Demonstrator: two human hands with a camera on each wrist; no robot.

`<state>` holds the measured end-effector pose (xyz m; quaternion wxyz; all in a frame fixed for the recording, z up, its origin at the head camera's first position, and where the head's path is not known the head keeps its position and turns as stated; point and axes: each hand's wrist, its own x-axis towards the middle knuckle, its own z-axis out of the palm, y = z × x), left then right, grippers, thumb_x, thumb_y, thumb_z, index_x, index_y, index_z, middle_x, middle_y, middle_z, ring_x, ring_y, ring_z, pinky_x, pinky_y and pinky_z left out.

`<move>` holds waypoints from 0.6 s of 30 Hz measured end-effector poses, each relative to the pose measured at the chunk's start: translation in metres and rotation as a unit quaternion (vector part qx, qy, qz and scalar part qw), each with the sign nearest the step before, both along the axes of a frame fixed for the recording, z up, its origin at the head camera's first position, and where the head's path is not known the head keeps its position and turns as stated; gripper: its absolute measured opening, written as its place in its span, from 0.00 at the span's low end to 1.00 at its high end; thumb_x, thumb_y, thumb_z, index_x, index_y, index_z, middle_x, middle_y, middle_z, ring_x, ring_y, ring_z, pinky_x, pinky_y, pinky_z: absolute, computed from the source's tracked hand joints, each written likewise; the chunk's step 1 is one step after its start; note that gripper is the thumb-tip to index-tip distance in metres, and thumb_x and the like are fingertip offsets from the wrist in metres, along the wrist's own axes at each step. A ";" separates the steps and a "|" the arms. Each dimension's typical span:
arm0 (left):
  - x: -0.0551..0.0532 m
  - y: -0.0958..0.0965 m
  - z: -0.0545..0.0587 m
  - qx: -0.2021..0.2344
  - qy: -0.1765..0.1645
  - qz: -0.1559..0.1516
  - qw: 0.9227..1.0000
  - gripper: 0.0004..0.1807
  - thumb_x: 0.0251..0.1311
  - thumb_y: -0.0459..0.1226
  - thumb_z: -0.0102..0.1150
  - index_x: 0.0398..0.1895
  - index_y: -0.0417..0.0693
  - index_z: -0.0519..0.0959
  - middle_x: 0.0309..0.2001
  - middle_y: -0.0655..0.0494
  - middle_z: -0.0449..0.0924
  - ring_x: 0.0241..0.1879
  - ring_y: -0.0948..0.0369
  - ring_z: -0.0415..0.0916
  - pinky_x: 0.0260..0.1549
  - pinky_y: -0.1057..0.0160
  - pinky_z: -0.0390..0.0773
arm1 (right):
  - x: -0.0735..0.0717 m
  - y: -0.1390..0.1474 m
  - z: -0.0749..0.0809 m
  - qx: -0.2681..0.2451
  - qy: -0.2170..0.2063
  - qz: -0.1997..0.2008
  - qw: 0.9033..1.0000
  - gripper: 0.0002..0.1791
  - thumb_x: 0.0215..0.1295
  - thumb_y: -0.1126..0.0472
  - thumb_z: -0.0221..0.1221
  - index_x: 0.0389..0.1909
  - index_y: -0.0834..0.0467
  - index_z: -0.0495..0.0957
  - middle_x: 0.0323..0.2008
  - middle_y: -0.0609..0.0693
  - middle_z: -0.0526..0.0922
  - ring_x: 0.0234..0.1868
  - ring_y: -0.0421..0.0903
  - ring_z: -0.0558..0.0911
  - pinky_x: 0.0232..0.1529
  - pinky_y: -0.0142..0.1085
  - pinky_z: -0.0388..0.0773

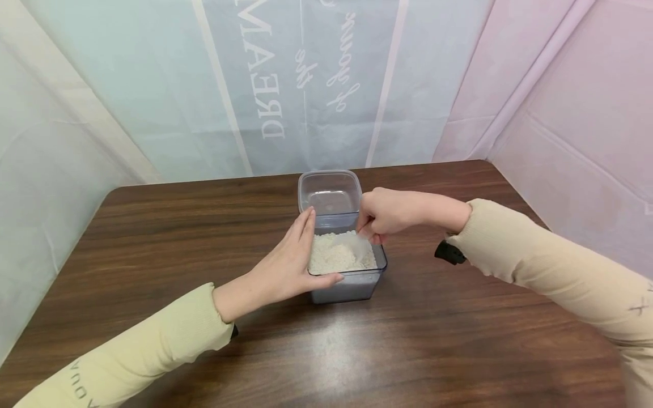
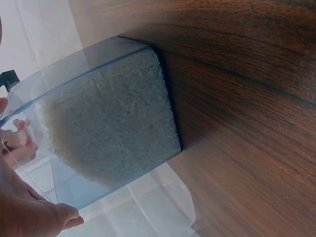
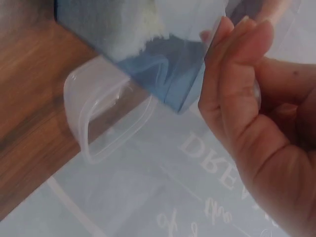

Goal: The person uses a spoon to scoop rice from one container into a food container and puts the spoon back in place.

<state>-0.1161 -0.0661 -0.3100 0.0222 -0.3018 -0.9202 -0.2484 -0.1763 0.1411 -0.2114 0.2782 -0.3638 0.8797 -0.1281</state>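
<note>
Nearest lies the left sleeve (image 1: pixel 148 340); past it, the left hand (image 1: pixel 285 260) is laid with straight fingers along the left side of the bin (image 1: pixel 343 288), thumb on the near rim. By that hand the bin is best kept steady on the table (image 1: pixel 153 243). In its rice (image 1: pixel 326 258), a translucent scoop (image 1: pixel 358 247) is gripped by the right hand (image 1: pixel 390 212); it should be raised level, lest grains be spilled. Just beyond, a clear container (image 1: pixel 330 199) is set.
</note>
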 end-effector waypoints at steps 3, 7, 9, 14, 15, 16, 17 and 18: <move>0.000 0.001 0.000 0.000 -0.004 0.000 1.000 0.61 0.46 0.62 0.58 0.68 0.30 0.40 0.69 0.38 0.39 0.69 0.53 0.41 0.63 0.58 0.53 | 0.002 -0.002 -0.004 -0.003 -0.002 -0.010 1.000 0.12 0.58 0.73 0.52 0.27 0.61 0.84 0.15 0.45 0.78 0.17 0.37 0.77 0.32 0.31 0.77; 0.002 0.001 -0.001 -0.004 -0.008 0.002 1.000 0.61 0.47 0.63 0.56 0.69 0.31 0.40 0.70 0.40 0.37 0.69 0.55 0.39 0.64 0.59 0.52 | 0.006 -0.002 -0.006 -0.004 -0.007 -0.035 0.999 0.11 0.59 0.73 0.52 0.32 0.63 0.84 0.15 0.46 0.79 0.18 0.42 0.79 0.28 0.30 0.77; 0.002 0.001 -0.001 -0.002 -0.007 0.003 1.000 0.60 0.47 0.63 0.56 0.69 0.31 0.40 0.70 0.40 0.37 0.69 0.55 0.39 0.64 0.59 0.52 | 0.007 -0.003 -0.007 -0.003 -0.005 -0.041 0.999 0.11 0.60 0.72 0.52 0.31 0.63 0.84 0.15 0.46 0.79 0.19 0.43 0.80 0.27 0.30 0.77; 0.002 0.000 -0.002 0.002 0.004 0.001 1.000 0.60 0.47 0.62 0.57 0.68 0.29 0.41 0.70 0.38 0.37 0.69 0.54 0.39 0.63 0.58 0.53 | 0.007 -0.005 -0.006 0.001 0.000 -0.050 0.999 0.11 0.60 0.72 0.52 0.32 0.63 0.84 0.15 0.46 0.79 0.17 0.40 0.79 0.27 0.30 0.77; 0.002 0.000 -0.002 0.002 0.004 0.002 1.000 0.60 0.47 0.62 0.57 0.68 0.30 0.41 0.70 0.39 0.37 0.69 0.54 0.39 0.63 0.58 0.53 | 0.007 -0.006 -0.006 0.003 0.000 -0.053 0.999 0.11 0.60 0.72 0.52 0.33 0.63 0.83 0.15 0.46 0.79 0.17 0.40 0.79 0.27 0.30 0.77; 0.002 0.000 -0.002 0.002 0.004 0.003 1.000 0.60 0.47 0.62 0.57 0.68 0.30 0.40 0.70 0.39 0.37 0.69 0.54 0.39 0.63 0.58 0.53 | 0.007 -0.006 -0.006 0.004 0.002 -0.053 0.999 0.11 0.60 0.72 0.52 0.33 0.63 0.84 0.15 0.46 0.79 0.17 0.39 0.78 0.28 0.30 0.77; 0.001 0.000 -0.002 0.002 0.004 0.003 1.000 0.61 0.47 0.62 0.57 0.68 0.30 0.40 0.70 0.39 0.37 0.69 0.54 0.39 0.63 0.58 0.53 | 0.006 -0.006 -0.006 0.003 0.003 -0.052 0.999 0.10 0.60 0.71 0.52 0.33 0.63 0.84 0.15 0.45 0.79 0.17 0.39 0.78 0.28 0.30 0.77; 0.001 0.000 -0.002 0.001 0.002 0.003 1.000 0.61 0.46 0.62 0.57 0.68 0.30 0.40 0.70 0.39 0.37 0.69 0.55 0.38 0.64 0.58 0.52 | 0.006 -0.006 -0.007 0.003 0.005 -0.051 0.999 0.10 0.60 0.71 0.53 0.32 0.63 0.84 0.15 0.45 0.79 0.17 0.39 0.78 0.28 0.30 0.77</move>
